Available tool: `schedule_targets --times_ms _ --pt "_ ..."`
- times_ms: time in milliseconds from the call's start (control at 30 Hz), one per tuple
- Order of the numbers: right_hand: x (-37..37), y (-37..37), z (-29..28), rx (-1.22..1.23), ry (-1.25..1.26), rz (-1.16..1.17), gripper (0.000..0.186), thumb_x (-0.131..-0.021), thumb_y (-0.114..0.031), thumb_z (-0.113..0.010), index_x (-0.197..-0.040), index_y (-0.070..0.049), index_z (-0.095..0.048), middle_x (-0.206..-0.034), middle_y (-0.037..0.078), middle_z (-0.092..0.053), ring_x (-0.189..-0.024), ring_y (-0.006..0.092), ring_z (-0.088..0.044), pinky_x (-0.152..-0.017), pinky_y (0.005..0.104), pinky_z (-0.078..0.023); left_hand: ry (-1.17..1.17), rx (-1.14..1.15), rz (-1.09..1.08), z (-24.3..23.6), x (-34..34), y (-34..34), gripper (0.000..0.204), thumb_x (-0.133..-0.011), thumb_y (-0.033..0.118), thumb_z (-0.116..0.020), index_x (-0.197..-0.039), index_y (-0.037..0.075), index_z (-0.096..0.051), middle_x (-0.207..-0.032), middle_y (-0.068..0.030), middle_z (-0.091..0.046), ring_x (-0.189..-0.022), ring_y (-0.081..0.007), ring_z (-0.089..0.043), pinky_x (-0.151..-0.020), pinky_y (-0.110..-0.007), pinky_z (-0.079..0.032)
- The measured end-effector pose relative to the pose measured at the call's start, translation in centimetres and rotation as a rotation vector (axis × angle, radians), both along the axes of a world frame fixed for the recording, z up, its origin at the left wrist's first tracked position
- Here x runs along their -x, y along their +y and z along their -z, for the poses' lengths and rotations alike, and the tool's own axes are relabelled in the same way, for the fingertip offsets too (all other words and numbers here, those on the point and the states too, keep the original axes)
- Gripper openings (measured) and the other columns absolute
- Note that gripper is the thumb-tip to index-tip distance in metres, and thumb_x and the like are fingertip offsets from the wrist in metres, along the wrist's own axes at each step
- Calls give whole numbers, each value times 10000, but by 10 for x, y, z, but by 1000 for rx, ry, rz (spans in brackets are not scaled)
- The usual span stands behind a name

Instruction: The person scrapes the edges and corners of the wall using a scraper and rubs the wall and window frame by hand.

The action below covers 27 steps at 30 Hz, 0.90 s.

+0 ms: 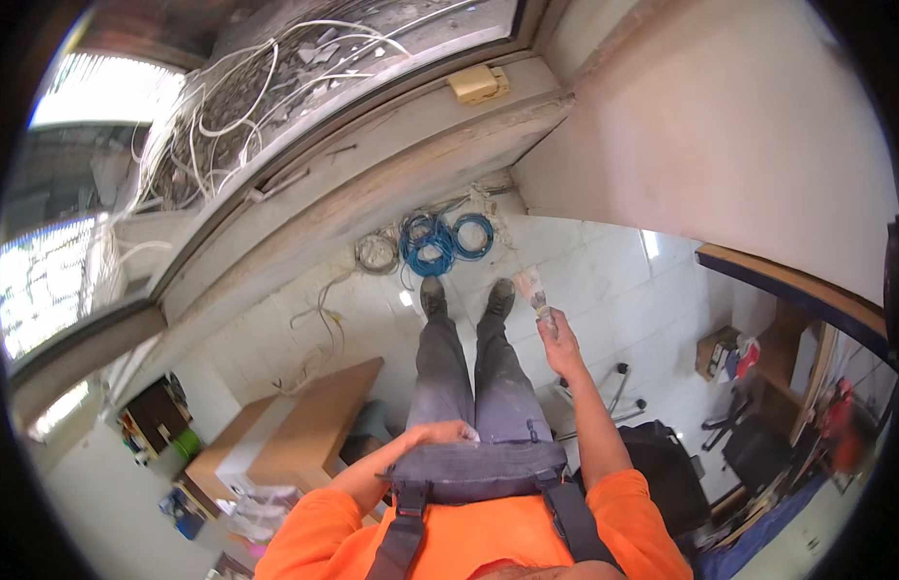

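Looks like an office or storeroom doubling as a work site. Combines black office chairs (667, 474) and wooden shelving (785, 362) with a big cardboard box (309, 420) and pale tiled floor (604, 300). Shows signs of building work in a worn flat brush (536, 292), coils of blue cable (425, 242) lying below a stained window ledge (391, 145), and, past the window frame (372, 104), a grubby strip of debris (324, 53) and tangled white cables (193, 135).

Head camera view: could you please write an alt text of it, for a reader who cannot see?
A person's right hand holds what looks like a flat paintbrush above a tiled floor; the left hand is at the waist. Coiled blue cables lie beyond the shoes, and a large cardboard box is at the left.
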State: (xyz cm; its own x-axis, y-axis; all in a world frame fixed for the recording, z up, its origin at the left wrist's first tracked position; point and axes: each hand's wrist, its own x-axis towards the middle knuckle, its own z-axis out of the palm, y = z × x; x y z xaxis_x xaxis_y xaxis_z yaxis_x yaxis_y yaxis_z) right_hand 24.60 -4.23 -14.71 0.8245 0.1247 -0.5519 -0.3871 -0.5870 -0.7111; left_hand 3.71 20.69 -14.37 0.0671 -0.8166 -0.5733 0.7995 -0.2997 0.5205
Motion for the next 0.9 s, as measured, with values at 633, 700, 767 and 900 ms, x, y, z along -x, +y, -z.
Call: schedule_targets --times_ms 633,700,767,900 --pt "-67 -36 374 220 -232 -45 280 -903 -179 -712 -1138 -83 -595 -947 210 -692 -864 420 -669 -745 471 -523 -789 -525 -351 260 -217 20 427 -986 327 -600 -1272 11 -592 -1037 -214 -718 -951 -372 -701 -836 -436 -541" --pt "-82 -43 421 234 -287 -69 294 -903 -198 -711 -1142 -77 -591 -959 212 -696 -867 422 -673 -751 476 -525 -713 -520 -294 277 -236 22 458 -990 325 -587 -1312 -1 -571 -1122 -232 -696 -1047 -381 -675 -913 -446 -525" --pt "-91 -45 459 227 -262 -99 302 -910 -210 -708 -1155 -73 -600 -989 215 -704 -889 417 -684 -770 468 -532 -966 -579 13 303 -238 30 498 -991 329 -577 -1363 0 -544 -1232 -246 -651 -1169 -393 -617 -1018 -459 -475" --pt "-98 -57 508 192 -251 -3 316 -926 -232 -697 -1176 -57 -616 -1016 225 -707 -916 413 -690 -793 453 -538 -955 -615 126 340 -266 30 585 -989 396 -578 -1430 19 -498 -1370 -251 -578 -1280 -398 -547 -1101 -449 -408"
